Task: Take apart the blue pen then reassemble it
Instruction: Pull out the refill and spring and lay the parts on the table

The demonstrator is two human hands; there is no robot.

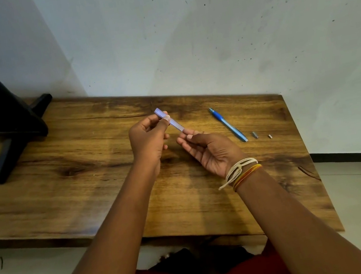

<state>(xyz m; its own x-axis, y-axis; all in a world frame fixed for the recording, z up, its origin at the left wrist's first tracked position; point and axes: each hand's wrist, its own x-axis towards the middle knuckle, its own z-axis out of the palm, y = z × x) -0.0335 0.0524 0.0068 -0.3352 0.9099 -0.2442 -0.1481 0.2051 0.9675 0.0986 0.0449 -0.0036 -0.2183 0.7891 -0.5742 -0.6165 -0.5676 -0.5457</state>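
Note:
I hold a pale lilac pen barrel (175, 123) above the middle of the wooden table (85, 177). My left hand (148, 140) pinches its far end between thumb and fingers. My right hand (211, 150) has its fingertips closed on the barrel's near end. A blue pen part with a clip (228, 124) lies on the table to the right of my hands. Just beyond its near end sit a small grey tip piece (255, 134) and a tiny whitish piece (270, 136).
A black stand (3, 124) occupies the table's far left corner. A white wall (205, 35) rises directly behind the table. The table's right edge lies close to the small pieces. My right wrist wears string bracelets (241, 172).

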